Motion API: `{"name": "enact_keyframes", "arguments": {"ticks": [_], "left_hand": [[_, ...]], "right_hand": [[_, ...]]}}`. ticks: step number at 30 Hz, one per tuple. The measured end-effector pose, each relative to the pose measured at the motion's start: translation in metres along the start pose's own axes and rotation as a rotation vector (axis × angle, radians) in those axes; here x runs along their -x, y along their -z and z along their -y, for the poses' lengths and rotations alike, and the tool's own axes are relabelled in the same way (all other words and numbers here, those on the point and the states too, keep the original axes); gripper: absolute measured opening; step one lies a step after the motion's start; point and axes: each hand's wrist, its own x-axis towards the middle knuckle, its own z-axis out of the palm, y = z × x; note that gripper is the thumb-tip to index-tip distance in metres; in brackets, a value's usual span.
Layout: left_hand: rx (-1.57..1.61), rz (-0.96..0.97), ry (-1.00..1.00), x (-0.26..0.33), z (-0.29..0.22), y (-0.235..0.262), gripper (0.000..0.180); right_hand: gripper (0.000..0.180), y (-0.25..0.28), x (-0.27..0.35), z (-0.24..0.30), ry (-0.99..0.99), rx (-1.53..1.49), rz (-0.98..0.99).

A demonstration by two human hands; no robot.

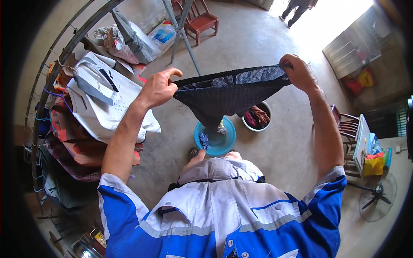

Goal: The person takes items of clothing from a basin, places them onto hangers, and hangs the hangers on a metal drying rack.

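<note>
A thin dark, see-through piece of underwear-shaped cloth point(228, 96) is stretched wide in front of me, its upper edge pulled nearly straight. My left hand point(158, 88) pinches one upper corner, the thumb side turned toward the cloth. At the other corner, my right hand point(299, 73) grips the edge with curled fingers, slightly higher than the left. The cloth's lower tip hangs over a blue basin point(230, 144) on the floor by my feet, partly hiding it. Inside the basin lies a small blue cloth point(204, 139) and something pale yellow.
Right of the basin stands a white bucket point(269, 122) with dark red and brown clothes. Laundry, including a white garment point(101, 107), hangs on a rack at left. A red chair point(201, 21), a table point(360, 142) and a fan point(377, 195) stand around; a person point(297, 10) is by the doorway.
</note>
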Motion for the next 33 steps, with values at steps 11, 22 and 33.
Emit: {"name": "enact_keyframes", "arguments": {"ticks": [11, 22, 33], "left_hand": [[0.35, -0.082, 0.054, 0.022, -0.004, 0.015, 0.024], [-0.032, 0.199, -0.104, 0.12, 0.065, -0.093, 0.017], [0.204, -0.268, 0.283, 0.19, 0.021, -0.087, 0.019]], "right_hand": [[0.022, -0.044, 0.006, -0.022, 0.014, -0.195, 0.11], [0.02, -0.086, 0.019, -0.006, 0.334, 0.0, 0.331], [0.013, -0.102, 0.011, 0.009, -0.083, -0.479, 0.599]]}}
